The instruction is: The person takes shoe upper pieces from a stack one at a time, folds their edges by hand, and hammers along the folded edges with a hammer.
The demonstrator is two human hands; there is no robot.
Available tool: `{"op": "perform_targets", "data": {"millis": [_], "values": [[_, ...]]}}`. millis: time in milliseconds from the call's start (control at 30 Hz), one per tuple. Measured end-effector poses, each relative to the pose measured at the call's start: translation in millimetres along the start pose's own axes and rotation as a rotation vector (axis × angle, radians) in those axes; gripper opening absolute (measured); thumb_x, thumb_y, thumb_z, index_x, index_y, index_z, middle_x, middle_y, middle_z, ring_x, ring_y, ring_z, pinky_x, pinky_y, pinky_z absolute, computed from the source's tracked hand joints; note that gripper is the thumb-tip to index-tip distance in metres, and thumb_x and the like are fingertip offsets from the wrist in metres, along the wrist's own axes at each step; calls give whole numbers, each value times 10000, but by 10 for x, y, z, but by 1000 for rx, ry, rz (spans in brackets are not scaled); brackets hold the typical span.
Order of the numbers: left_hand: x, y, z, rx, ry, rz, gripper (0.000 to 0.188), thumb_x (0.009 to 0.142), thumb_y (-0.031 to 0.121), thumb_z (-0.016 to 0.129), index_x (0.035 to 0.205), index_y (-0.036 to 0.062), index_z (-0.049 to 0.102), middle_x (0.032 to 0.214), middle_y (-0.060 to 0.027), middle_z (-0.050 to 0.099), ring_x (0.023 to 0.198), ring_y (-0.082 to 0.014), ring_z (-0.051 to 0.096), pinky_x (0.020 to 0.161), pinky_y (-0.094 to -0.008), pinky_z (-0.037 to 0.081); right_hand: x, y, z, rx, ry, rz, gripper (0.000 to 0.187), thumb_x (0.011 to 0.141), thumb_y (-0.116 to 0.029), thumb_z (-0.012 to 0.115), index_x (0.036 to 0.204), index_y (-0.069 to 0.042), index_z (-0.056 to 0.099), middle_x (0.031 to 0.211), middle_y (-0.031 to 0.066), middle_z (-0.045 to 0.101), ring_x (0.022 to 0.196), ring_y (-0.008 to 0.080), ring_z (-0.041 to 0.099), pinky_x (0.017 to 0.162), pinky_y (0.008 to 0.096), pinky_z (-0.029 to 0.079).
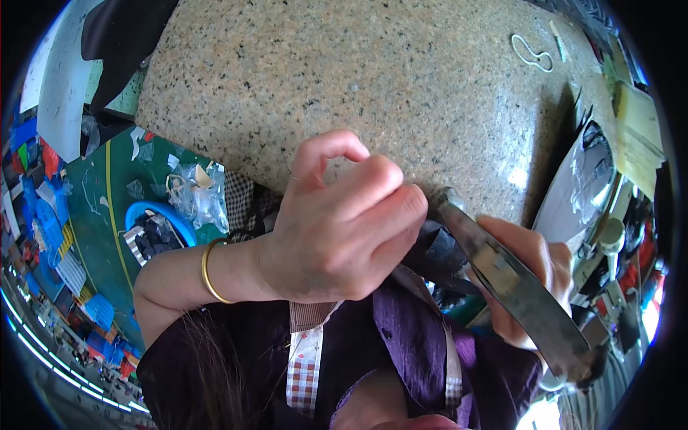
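Observation:
My left hand [351,229], with a gold bangle [206,272] on its wrist, is closed at the near edge of the stone slab. Its fingers are curled on a dark, soft-looking piece [437,251], which shows between my two hands; its full shape is hidden. To the right, my right hand [534,265] is wrapped round a long, worn metal tool that looks like a long-headed hammer [516,283]. The hammer's narrow far end is beside the dark piece and the slab's near edge. Its grip is hidden behind the head and my fingers.
The speckled stone slab [344,79] fills the middle and far area. A white elastic loop [532,54] and a small thin stick [557,41] lie at its far right. Left are a blue basin [161,222] of dark scraps and a clear plastic bag [197,193]. A grey sheet-like bundle [577,183] stands right.

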State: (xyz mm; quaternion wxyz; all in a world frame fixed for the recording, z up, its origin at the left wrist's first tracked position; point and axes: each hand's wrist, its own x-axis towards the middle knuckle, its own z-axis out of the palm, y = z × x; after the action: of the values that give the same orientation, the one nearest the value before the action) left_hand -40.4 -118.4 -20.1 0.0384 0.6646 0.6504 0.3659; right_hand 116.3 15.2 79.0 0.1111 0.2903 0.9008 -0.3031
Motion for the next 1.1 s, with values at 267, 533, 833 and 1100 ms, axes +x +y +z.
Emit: {"op": "perform_targets", "data": {"millis": [267, 533, 833, 1100], "values": [[-176, 1, 52, 59, 59, -71, 318, 687, 349, 769, 915, 130, 739, 848, 69, 618, 774, -174, 445, 789, -379, 357, -49, 61, 94, -4, 48, 31, 325, 757, -273, 714, 1008, -69, 691, 907, 57, 703, 709, 221, 587, 710, 323, 429], [-147, 152, 46, 82, 28, -64, 243, 671, 232, 772, 869, 97, 730, 827, 61, 621, 764, -157, 455, 810, -403, 369, -50, -49, 14, -127, 43, 0, 323, 741, -238, 726, 1011, -63, 692, 909, 62, 700, 748, 229, 597, 735, 328, 442], [-263, 301, 58, 221, -42, -39, 205, 719, 205, 742, 877, 75, 727, 835, 14, 593, 753, -158, 498, 807, -417, 405, -37, -99, 81, -9, -17, 151, 372, 707, -213, 758, 1052, -93, 686, 951, 58, 698, 783, 243, 605, 763, 354, 456], [-163, 181, -27, -85, -101, 31, 339, 770, 351, 715, 1052, 169, 669, 878, 28, 536, 777, -177, 488, 741, -386, 406, -67, -170, -112, 17, -129, 33, 323, 790, -200, 680, 1081, -61, 656, 910, 162, 679, 841, 289, 651, 765, 340, 497]]}}
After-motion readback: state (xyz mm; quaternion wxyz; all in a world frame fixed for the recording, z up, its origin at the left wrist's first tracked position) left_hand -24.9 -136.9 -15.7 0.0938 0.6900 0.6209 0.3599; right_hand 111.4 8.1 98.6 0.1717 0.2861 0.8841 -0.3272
